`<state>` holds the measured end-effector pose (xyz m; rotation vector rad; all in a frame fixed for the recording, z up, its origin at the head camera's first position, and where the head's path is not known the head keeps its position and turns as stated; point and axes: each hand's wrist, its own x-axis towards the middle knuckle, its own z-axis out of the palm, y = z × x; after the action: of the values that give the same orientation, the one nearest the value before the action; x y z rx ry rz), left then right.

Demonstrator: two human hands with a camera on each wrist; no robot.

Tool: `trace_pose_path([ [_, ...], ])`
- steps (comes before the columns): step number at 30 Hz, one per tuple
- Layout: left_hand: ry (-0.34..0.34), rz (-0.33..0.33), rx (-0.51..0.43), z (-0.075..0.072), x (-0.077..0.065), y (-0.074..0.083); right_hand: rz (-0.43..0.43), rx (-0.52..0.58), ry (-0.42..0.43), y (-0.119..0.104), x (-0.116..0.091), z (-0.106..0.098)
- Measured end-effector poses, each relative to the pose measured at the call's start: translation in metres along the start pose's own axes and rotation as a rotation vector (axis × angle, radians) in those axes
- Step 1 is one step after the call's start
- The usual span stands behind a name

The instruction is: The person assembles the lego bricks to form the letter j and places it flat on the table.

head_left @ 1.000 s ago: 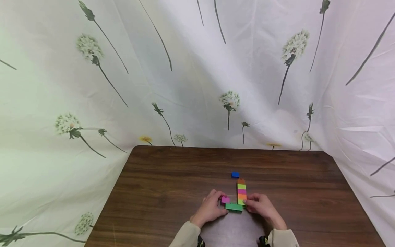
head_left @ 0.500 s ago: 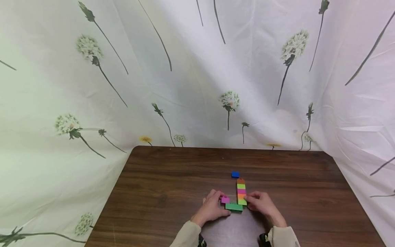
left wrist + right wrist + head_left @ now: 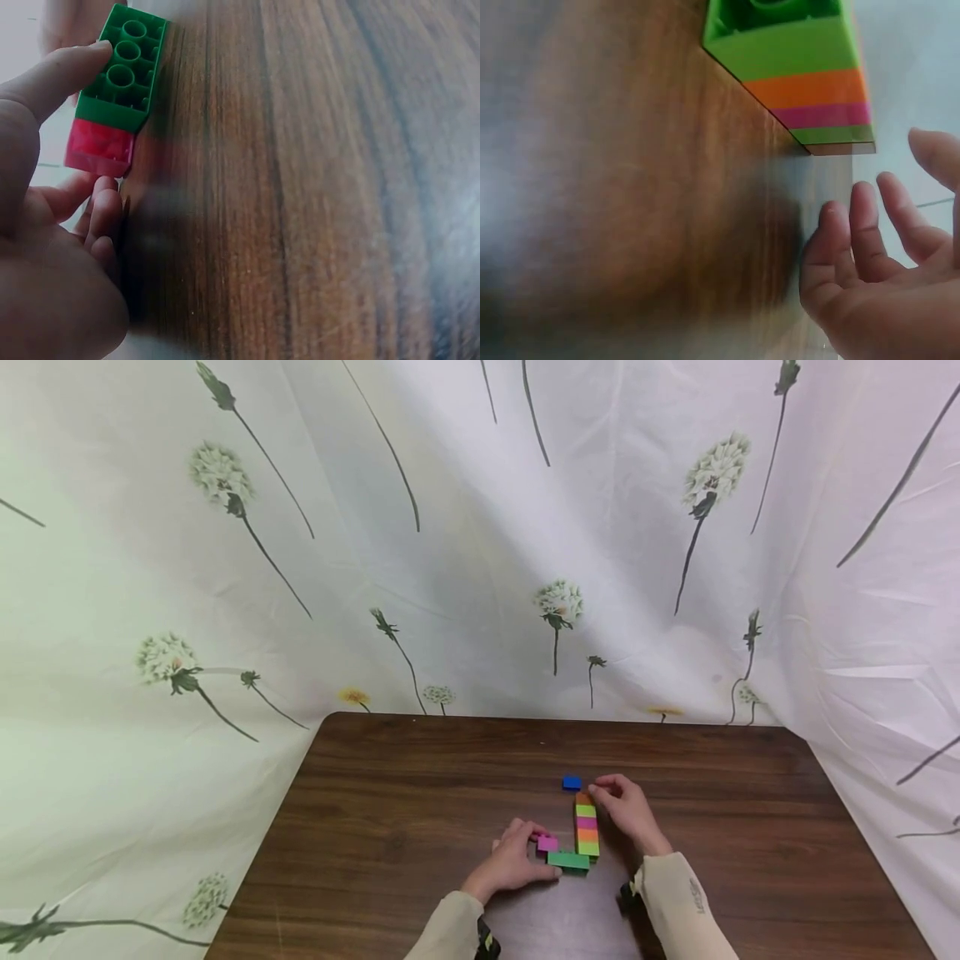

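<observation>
My left hand [image 3: 513,860] holds a green toy building brick [image 3: 567,862] and a pink brick [image 3: 547,843]. In the left wrist view the thumb presses the hollow underside of the green brick [image 3: 124,75], while the fingers bend at the end of the pink brick [image 3: 100,146]. Beside them lies a row of joined bricks [image 3: 587,831] in lime, orange, magenta and brown. My right hand [image 3: 627,812] is at the row's far brown end, fingers loosely bent. The right wrist view shows those fingers apart from the row [image 3: 802,88], holding nothing.
A single blue brick [image 3: 572,783] lies just beyond the brown end of the row. The dark wooden table [image 3: 405,810] reaches back to a white curtain [image 3: 465,610] printed with dandelions.
My right hand has left the near lime end of the brick row and moved away from me to its brown end. The left hand has stayed almost still on its bricks.
</observation>
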<state>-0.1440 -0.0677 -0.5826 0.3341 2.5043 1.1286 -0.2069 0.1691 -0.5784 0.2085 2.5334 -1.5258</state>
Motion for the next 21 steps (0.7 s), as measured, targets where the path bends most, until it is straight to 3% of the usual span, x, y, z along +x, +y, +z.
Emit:
trace_pose_path([
  [9, -0.033, 0.014, -0.017, -0.006, -0.001, -0.001, -0.071, -0.124, -0.061, -0.012, 0.026, 0.003],
  [14, -0.049, 0.008, -0.041, -0.007, -0.001, -0.002, -0.075, -0.202, -0.097, -0.021, 0.029, 0.007],
  [21, -0.055, 0.013, -0.062, -0.006, -0.002, -0.002, -0.053, -0.231, -0.114, -0.029, 0.031, 0.008],
])
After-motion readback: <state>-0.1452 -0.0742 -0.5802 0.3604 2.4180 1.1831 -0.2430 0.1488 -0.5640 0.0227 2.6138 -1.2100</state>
